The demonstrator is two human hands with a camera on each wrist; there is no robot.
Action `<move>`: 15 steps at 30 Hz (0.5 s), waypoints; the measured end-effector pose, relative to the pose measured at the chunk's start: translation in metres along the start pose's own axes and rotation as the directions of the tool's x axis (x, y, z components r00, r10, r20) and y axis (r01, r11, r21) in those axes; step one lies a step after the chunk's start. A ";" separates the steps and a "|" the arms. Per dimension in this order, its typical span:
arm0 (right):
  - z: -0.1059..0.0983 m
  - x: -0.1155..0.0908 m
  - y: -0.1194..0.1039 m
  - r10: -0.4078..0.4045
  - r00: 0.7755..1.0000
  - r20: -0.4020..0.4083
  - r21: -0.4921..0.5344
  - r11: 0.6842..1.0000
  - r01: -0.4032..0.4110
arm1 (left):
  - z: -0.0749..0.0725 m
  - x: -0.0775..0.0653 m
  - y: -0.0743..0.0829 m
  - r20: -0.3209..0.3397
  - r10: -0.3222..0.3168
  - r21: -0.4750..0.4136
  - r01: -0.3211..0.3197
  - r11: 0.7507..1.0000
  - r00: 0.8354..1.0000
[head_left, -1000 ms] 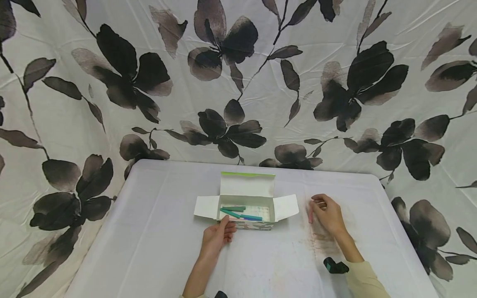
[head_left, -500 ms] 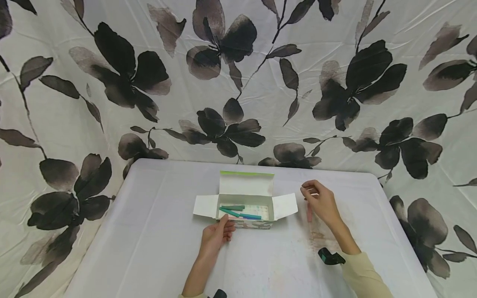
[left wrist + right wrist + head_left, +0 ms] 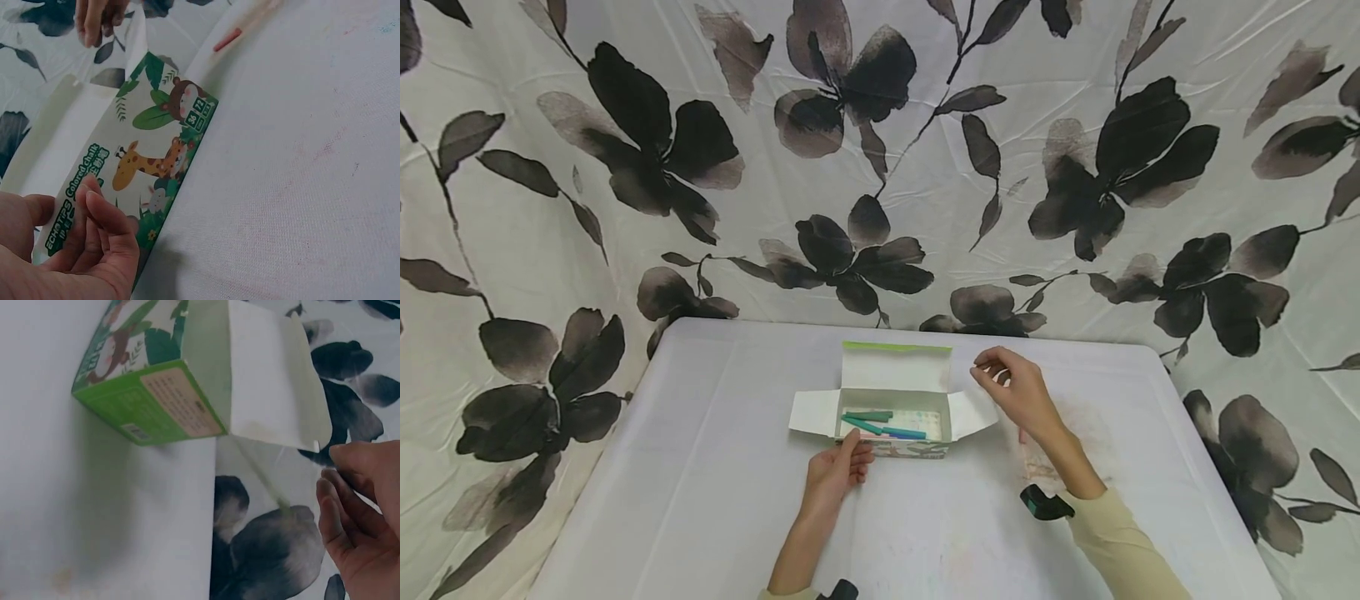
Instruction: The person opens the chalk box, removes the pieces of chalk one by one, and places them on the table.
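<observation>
A colored chalk box (image 3: 910, 450) stands on the table with its flaps spread; the left wrist view shows its animal-print front (image 3: 147, 144). Several green and blue chalk sticks (image 3: 904, 433) lie inside. My left hand (image 3: 835, 475) holds the box's front wall, thumb at the rim and fingers curled against the outside. Over the right flap (image 3: 976, 417) hovers my right hand (image 3: 1015, 387), its fingers loosely bent around nothing; in the right wrist view the fingertips are near a flap corner. A red chalk stick (image 3: 227, 40) lies on the table to the right of the box.
White cloth covers the table (image 3: 722, 467), with reddish chalk smudges (image 3: 1041, 467) on the right. Behind it hangs a floral curtain (image 3: 955, 167). The box's back flap (image 3: 895, 369) stands up near the far edge. Each wrist wears a black camera (image 3: 1045, 503).
My right hand has let go of the red chalk stick, leaving it on the table, and has moved left and away from me toward the box's right flap. My left hand stays on the box.
</observation>
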State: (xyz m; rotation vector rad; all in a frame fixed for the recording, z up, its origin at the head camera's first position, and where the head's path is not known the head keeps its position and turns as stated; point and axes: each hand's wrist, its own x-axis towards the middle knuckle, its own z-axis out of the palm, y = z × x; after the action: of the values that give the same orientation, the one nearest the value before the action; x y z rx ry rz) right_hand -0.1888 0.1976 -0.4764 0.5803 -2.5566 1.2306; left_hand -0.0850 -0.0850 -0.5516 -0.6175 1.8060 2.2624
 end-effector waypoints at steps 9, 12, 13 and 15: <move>0.025 0.008 -0.014 -0.109 0.981 0.162 0.047 0.994 0.103 | -0.002 0.001 0.000 -0.011 0.005 -0.016 -0.005 1.000 1.000; 0.034 0.008 -0.016 -0.130 0.964 0.232 0.074 0.991 0.116 | -0.002 0.000 0.000 -0.007 0.009 -0.024 -0.009 1.000 1.000; 0.037 0.008 -0.017 -0.132 0.957 0.260 0.084 0.990 0.113 | -0.001 0.000 -0.001 -0.004 0.011 -0.025 -0.012 1.000 1.000; 0.043 0.008 -0.018 -0.131 0.940 0.315 0.095 0.990 0.106 | -0.001 0.001 -0.001 -0.002 0.010 -0.026 -0.010 1.000 1.000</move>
State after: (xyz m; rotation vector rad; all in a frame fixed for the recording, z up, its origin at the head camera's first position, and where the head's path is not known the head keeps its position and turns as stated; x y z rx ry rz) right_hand -0.1898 0.1522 -0.4874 1.0129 -2.6897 1.2886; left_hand -0.0847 -0.0860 -0.5533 -0.6162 1.7871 2.2962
